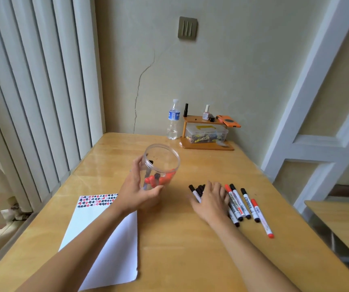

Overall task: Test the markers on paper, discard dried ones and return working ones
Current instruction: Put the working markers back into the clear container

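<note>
Desk (169, 239): honey-yellow wood, glossy. Paper (114, 245) under left forearm: white, top edge banded with small black, red and pink shapes. Jar (161, 163) in left grip (136, 192): clear; caps inside red-orange and black. Markers (247, 205) beside right grip (211, 200): white barrels, black or red-orange caps. Far shelf (205, 144): orange-brown.

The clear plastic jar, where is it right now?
The clear plastic jar is held tilted in the left hand above the wooden table, between the paper and the loose markers.
</note>
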A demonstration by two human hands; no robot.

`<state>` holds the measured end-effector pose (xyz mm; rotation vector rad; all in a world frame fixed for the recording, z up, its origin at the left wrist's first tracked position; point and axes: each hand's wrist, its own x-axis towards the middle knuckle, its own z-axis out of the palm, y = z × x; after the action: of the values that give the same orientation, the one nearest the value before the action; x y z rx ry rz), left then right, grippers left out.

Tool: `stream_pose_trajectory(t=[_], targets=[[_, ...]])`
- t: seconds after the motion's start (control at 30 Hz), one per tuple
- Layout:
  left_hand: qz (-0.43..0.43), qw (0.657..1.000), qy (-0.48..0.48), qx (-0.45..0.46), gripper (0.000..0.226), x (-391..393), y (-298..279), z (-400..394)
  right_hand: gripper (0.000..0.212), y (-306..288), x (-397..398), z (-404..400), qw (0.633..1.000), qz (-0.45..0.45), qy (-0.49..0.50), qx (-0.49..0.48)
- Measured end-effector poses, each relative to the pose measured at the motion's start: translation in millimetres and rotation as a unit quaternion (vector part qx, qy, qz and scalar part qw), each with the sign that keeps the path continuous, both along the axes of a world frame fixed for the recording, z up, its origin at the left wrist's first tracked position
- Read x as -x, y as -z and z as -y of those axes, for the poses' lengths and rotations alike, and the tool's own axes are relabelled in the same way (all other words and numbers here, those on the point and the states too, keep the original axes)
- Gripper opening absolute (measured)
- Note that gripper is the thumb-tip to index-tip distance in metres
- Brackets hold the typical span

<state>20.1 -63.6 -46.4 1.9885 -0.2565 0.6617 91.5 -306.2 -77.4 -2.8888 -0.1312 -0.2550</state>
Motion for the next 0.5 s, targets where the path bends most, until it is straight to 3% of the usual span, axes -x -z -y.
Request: stream_pose_trajectory(t=[0.1, 0.27, 0.5], targets=[[-0.010, 0.999, 0.022, -0.044, 0.097, -1.1, -6.9, 11.5, 0.089, 15.9, -2.0, 10.2, 0.999, 0.000, 0.013, 0.039], [0.030, 0.984, 0.031, -0.176, 0.103, -7.9, -10.7, 33.2, 0.050, 7.9, 2.9, 1.8, 0.999, 0.020, -0.012, 0.046], [0.005, 0.993, 0.008, -0.121, 0.103, -5.0, -11.1, 26.3, 0.060, 2.7, 0.4, 1.0, 1.000, -0.014, 0.011, 0.018]])
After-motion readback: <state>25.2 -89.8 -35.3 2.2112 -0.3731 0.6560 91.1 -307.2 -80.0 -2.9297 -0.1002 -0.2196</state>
